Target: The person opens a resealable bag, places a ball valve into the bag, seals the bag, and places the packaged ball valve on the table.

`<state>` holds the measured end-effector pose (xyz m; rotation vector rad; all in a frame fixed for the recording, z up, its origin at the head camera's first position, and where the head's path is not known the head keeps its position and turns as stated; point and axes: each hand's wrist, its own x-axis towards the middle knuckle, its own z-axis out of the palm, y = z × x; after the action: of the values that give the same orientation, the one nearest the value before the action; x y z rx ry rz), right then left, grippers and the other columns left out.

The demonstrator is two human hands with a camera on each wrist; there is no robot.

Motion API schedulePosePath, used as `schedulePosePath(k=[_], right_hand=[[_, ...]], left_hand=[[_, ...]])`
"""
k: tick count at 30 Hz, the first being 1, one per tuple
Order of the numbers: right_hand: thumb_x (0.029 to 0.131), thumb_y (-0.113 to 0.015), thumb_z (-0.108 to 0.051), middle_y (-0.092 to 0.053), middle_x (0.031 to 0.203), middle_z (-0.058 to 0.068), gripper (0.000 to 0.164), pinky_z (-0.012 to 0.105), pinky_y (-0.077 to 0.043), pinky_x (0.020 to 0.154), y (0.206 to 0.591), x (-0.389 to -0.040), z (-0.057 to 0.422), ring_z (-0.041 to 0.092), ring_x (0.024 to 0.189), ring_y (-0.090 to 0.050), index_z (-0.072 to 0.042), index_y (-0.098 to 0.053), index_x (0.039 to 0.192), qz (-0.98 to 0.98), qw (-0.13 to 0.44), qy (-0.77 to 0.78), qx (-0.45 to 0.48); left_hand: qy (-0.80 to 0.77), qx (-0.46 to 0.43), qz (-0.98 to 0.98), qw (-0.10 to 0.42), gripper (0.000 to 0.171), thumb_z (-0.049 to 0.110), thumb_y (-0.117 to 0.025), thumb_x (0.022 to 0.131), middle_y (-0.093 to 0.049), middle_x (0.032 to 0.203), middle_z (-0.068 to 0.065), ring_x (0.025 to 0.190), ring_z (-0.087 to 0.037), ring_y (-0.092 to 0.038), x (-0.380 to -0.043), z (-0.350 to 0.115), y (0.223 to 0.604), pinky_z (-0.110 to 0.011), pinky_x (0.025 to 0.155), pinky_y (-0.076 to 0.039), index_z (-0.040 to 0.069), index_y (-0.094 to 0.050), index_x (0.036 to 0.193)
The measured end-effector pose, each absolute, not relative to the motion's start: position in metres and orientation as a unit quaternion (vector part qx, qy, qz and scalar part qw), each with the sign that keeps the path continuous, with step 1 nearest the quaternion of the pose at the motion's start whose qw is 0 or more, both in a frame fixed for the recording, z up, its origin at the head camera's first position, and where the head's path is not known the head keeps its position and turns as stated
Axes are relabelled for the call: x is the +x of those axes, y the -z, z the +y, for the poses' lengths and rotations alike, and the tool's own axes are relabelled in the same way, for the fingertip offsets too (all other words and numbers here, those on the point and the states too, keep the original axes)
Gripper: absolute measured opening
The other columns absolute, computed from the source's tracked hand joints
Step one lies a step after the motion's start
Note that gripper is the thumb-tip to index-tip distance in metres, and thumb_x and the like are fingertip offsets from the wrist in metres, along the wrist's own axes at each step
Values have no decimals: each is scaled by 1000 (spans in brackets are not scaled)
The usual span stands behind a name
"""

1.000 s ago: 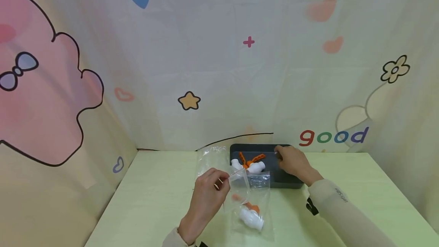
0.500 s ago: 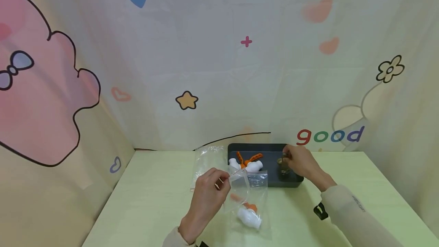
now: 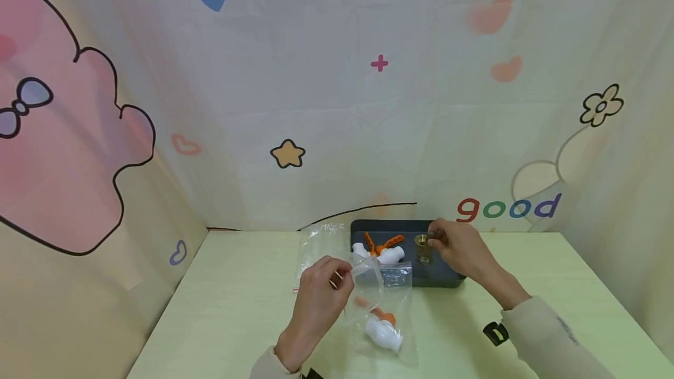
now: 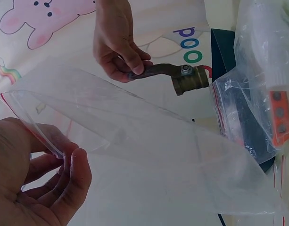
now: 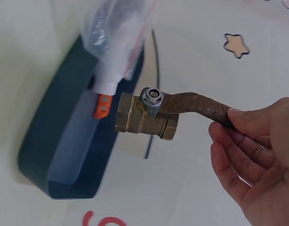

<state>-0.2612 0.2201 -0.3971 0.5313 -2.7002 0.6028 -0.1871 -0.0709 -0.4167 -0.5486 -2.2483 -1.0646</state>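
In the head view my left hand [image 3: 321, 300] pinches the top edge of a clear zip bag [image 4: 153, 160] between thumb and fingers. The bag hangs with its mouth partly spread, and no contents show inside it. By the tip of its brown lever, my right hand [image 3: 466, 250] holds a brass ball valve [image 5: 144, 115]. The valve hangs above the dark tray [image 3: 442, 279], apart from the bag. Under the left hand's bag lies another clear bag [image 3: 405, 309] with a white plastic valve [image 3: 383, 335] with an orange handle inside.
White plastic valves [image 3: 391, 255] with orange handles sit in the left part of the tray. Left of the tray a flat clear bag [image 3: 321, 244] lies on the pale green table [image 3: 237, 309]. A printed curtain [image 3: 337, 104] rises behind the table's far edge.
My right hand has lifted the brass valve from the tray into view and shifted it slightly left. My left hand keeps its pinch on the bag in about the same place.
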Motion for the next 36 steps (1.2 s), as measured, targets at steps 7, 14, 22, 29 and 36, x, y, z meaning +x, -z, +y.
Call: schedulePosePath(k=[7, 14, 22, 29, 36], right_hand=[[83, -75, -4, -72, 82, 5, 18, 31, -57, 63, 371, -236, 211, 14, 69, -67, -3, -67, 98, -923, 228, -205, 234], [78, -78, 1, -72, 82, 1, 26, 25, -53, 58, 346, -212, 204, 11, 67, -66, -5, -67, 101, -895, 291, -195, 274], [69, -82, 4, -70, 83, -7, 34, 14, -49, 65, 323, -184, 198, 5, 68, -63, -9, -67, 97, -842, 379, -199, 328], [89, -72, -17, -69, 82, -5, 11, 16, -49, 65, 307, -159, 187, 8, 68, -62, -9, -67, 94, -804, 409, -230, 366], [101, -51, -36, -67, 84, -7, 34, 13, -45, 62, 298, -139, 172, 0, 68, -55, -8, -67, 92, -771, 432, -255, 394]], left_hand=[[401, -205, -844, 293, 10, -4, -70, 79, -64, 73, 0, 61, -5, -59, -187, -71, 415, -14, 56, -48, 5, -70, 82], [402, -203, -842, 298, 12, -4, -70, 78, -63, 72, 1, 60, -4, -58, -188, -70, 415, -14, 56, -49, 8, -70, 82], [407, -197, -843, 290, 11, -3, -70, 80, -63, 73, 1, 60, -4, -58, -189, -67, 413, -14, 56, -49, 8, -71, 83], [411, -193, -842, 292, 13, -3, -69, 80, -63, 72, 3, 59, -2, -56, -190, -65, 411, -13, 55, -48, 10, -71, 83], [412, -187, -841, 298, 12, -2, -69, 80, -64, 73, 2, 60, -4, -58, -190, -62, 410, -12, 54, -47, 9, -70, 83]])
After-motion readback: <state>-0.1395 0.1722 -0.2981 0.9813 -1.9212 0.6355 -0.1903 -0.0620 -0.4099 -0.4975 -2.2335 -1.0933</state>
